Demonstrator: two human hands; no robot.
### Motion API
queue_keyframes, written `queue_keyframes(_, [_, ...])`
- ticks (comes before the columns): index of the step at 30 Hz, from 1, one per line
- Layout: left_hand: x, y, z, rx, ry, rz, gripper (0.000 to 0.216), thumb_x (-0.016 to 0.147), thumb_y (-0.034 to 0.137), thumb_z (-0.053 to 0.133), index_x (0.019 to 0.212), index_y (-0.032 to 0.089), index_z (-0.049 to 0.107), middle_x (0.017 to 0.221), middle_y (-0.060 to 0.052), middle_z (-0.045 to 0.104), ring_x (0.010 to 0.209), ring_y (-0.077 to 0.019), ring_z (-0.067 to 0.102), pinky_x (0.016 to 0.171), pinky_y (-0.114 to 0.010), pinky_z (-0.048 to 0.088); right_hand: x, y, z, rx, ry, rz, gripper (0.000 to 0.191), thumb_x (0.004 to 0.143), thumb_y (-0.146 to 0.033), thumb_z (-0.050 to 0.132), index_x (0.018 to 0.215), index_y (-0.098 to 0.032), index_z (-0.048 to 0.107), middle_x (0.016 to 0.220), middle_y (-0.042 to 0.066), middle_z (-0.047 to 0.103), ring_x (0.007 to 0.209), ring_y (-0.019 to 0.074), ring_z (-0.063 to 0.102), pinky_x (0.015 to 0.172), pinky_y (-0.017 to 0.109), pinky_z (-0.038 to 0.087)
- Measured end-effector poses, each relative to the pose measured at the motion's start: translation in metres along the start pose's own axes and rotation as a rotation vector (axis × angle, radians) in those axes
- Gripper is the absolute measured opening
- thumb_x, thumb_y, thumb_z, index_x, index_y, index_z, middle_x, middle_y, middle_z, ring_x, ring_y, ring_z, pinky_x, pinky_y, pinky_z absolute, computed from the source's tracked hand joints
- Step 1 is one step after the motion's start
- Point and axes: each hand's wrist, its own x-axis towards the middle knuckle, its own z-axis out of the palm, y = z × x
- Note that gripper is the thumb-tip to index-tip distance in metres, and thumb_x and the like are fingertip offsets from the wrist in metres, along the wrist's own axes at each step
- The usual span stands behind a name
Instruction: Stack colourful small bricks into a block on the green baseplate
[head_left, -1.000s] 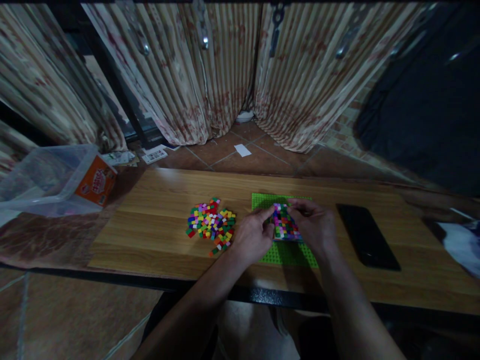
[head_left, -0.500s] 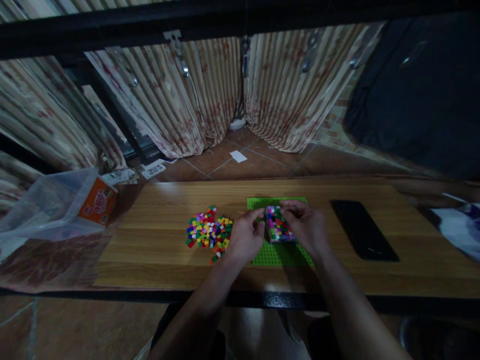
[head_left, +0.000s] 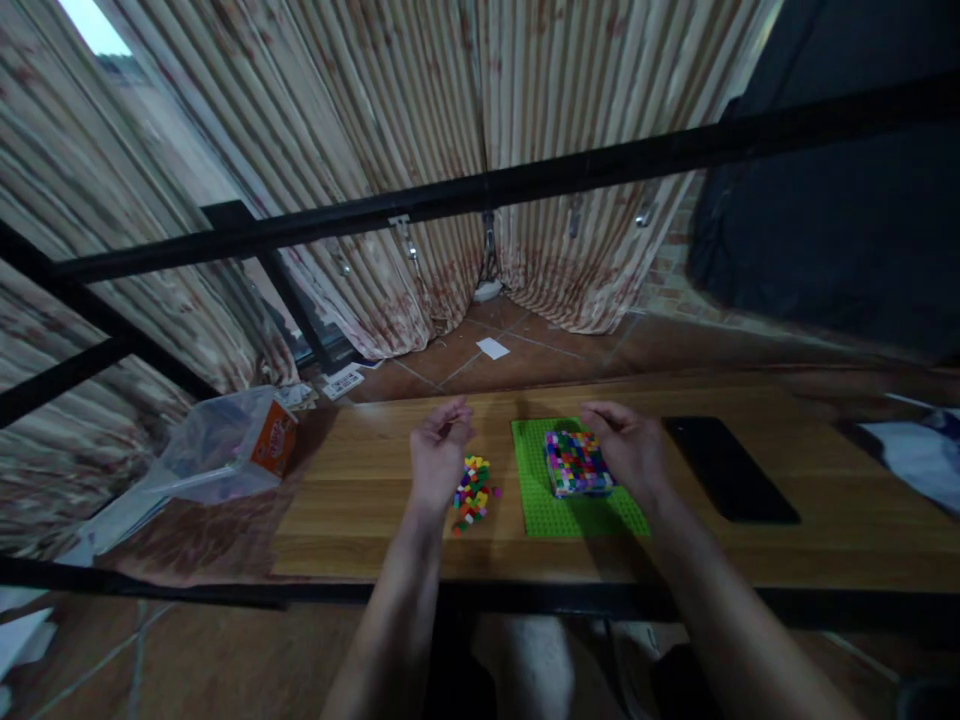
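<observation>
A green baseplate (head_left: pixel 544 495) lies on the wooden table (head_left: pixel 352 500). A block built of many small coloured bricks (head_left: pixel 576 463) stands on it. My right hand (head_left: pixel 628 450) rests beside the block's right edge with its fingers curled over it. My left hand (head_left: pixel 439 455) hovers over a pile of loose coloured bricks (head_left: pixel 474 493) left of the baseplate. Its fingers are curled in a loose pinch, and I cannot make out whether anything is in them.
A black phone (head_left: pixel 724 468) lies right of the baseplate. A clear plastic tub with an orange label (head_left: pixel 232 450) sits at the table's left end. Black metal bars (head_left: pixel 480 195) cross in front of striped curtains. A white cloth (head_left: pixel 911 450) lies far right.
My left hand left the brick block and moved left over the loose pile. My right hand stayed by the block. The view tilted upward and shifted left.
</observation>
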Motion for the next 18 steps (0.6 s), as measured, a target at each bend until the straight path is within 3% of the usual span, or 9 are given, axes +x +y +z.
queue_keyframes(4, [-0.007,0.021,-0.033,0.039,0.021,0.04,0.043,0.07,0.041,0.072,0.101,0.012,0.069,0.096,-0.008,0.072,0.076,-0.0141,0.065,0.07,-0.027,0.054,0.009,-0.035,-0.011,0.101,0.072,-0.038,0.028,0.071,-0.04,0.069,0.085,-0.017,0.075,0.087,0.007,0.076,0.083,0.0219,0.069,0.083,0.039,0.052])
queue_keyframes(6, [-0.02,0.014,-0.058,0.146,0.057,0.029,0.044,0.069,0.041,0.072,0.101,0.012,0.069,0.091,-0.008,0.072,0.077,-0.0166,0.066,0.071,-0.03,0.054,0.008,-0.05,-0.023,0.132,0.1,-0.045,0.029,0.068,-0.041,0.071,0.084,-0.018,0.075,0.086,0.007,0.076,0.083,0.0219,0.069,0.082,0.038,0.052])
queue_keyframes(8, [-0.042,-0.002,-0.087,0.311,0.106,0.002,0.038,0.071,0.036,0.068,0.101,0.013,0.068,0.099,-0.012,0.072,0.082,-0.0196,0.068,0.077,-0.033,0.055,-0.003,-0.054,-0.039,0.128,0.114,-0.034,0.03,0.067,-0.042,0.072,0.084,-0.018,0.075,0.085,0.007,0.076,0.082,0.0219,0.069,0.08,0.038,0.053])
queue_keyframes(11, [-0.083,-0.028,-0.127,0.615,0.111,-0.066,0.039,0.075,0.031,0.059,0.109,0.013,0.065,0.11,-0.015,0.07,0.093,-0.0249,0.069,0.087,-0.042,0.054,-0.045,-0.04,-0.066,0.077,0.113,0.037,0.032,0.065,-0.046,0.073,0.081,-0.018,0.075,0.085,0.008,0.076,0.081,0.0239,0.07,0.078,0.039,0.054])
queue_keyframes(13, [-0.108,-0.039,-0.146,0.733,0.042,-0.022,0.044,0.078,0.033,0.055,0.117,0.013,0.061,0.12,-0.016,0.066,0.106,-0.0266,0.066,0.096,-0.044,0.05,-0.085,-0.021,-0.084,-0.016,0.063,0.111,0.036,0.069,-0.05,0.069,0.084,-0.017,0.076,0.091,0.01,0.076,0.086,0.0259,0.07,0.081,0.04,0.054])
queue_keyframes(15, [-0.127,-0.043,-0.156,0.832,-0.021,0.034,0.049,0.081,0.038,0.053,0.123,0.014,0.058,0.128,-0.015,0.062,0.119,-0.0274,0.059,0.104,-0.044,0.045,-0.127,-0.002,-0.103,-0.103,0.014,0.151,0.038,0.073,-0.051,0.066,0.089,-0.018,0.076,0.095,0.011,0.076,0.092,0.0274,0.07,0.085,0.039,0.053])
queue_keyframes(18, [-0.139,-0.043,-0.152,0.942,-0.069,0.088,0.06,0.083,0.044,0.053,0.133,0.011,0.05,0.135,-0.017,0.056,0.129,-0.0283,0.051,0.108,-0.043,0.041,-0.175,0.015,-0.131,-0.201,0.0,0.193,0.042,0.074,-0.055,0.062,0.093,-0.019,0.076,0.097,0.009,0.076,0.094,0.0285,0.07,0.086,0.038,0.054])
